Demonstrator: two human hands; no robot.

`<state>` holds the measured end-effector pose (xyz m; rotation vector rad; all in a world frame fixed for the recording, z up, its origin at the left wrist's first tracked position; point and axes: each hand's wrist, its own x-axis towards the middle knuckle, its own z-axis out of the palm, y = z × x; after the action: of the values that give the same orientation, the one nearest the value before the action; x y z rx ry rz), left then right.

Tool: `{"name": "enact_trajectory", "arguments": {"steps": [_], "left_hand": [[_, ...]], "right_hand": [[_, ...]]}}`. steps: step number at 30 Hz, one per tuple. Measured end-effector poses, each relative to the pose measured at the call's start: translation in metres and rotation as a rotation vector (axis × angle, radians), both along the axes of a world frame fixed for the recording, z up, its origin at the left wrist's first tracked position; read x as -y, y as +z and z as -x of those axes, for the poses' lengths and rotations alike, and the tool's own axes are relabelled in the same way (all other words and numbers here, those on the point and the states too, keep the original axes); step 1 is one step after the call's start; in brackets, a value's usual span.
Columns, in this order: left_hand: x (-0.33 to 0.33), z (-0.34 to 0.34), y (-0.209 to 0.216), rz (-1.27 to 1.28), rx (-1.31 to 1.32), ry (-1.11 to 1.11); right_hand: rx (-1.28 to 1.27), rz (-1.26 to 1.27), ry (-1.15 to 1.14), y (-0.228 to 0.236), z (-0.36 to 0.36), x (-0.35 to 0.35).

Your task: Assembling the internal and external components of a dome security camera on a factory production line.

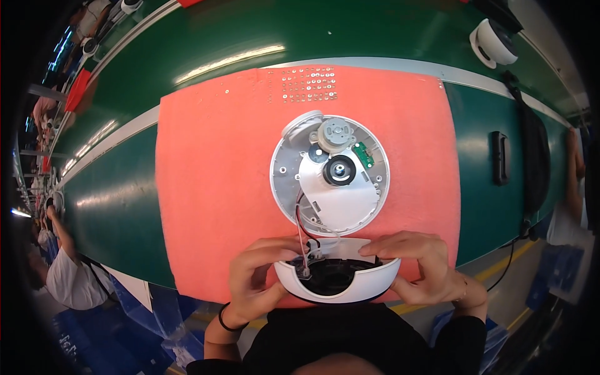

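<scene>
Near the mat's front edge, my left hand (259, 272) and my right hand (428, 265) grip a white rounded housing (369, 284) from its two sides. Its dark inside faces up, and a wide notch is cut in its near wall. Thin wires (300, 219) run from it to a round white base (278, 194) lying just beyond. In that base sit a grey round motor (337, 132), a small green circuit board (363, 154), a black ring-shaped part (339, 170) and a white plate (344, 206). Some of my fingertips are hidden behind the housing.
A pink foam mat (212, 175) covers the green bench. Rows of small metal pieces (309, 84) lie at its far edge. To the right are a black object (499, 157) and a dark bag-like item (534, 156). A white device (494, 44) stands far right; a person (75, 275) sits left.
</scene>
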<state>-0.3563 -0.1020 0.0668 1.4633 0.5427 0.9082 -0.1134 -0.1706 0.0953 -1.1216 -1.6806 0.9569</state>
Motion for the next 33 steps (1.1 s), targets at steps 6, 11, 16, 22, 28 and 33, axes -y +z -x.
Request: {"name": "enact_trajectory", "arguments": {"steps": [6, 11, 16, 22, 28, 33], "left_hand": [[0.004, 0.002, 0.004, 0.035, -0.049, 0.032], [0.000, 0.000, 0.012, -0.010, -0.124, 0.023], [-0.002, -0.001, 0.021, -0.067, -0.283, -0.005], [0.001, -0.007, 0.017, -0.171, -0.335, 0.087], [0.003, -0.009, 0.024, -0.189, -0.335, 0.126], [0.004, -0.016, 0.029, -0.226, -0.356, 0.164]], "right_hand": [[0.038, -0.032, 0.014, 0.006, -0.003, -0.006], [0.076, -0.073, 0.055, 0.011, -0.003, -0.014], [0.079, -0.044, 0.039, 0.015, -0.001, -0.016], [0.103, -0.016, -0.002, 0.010, -0.001, -0.012], [0.050, 0.011, -0.022, 0.019, 0.002, -0.018], [0.070, 0.042, -0.011, 0.018, 0.002, -0.015]]}}
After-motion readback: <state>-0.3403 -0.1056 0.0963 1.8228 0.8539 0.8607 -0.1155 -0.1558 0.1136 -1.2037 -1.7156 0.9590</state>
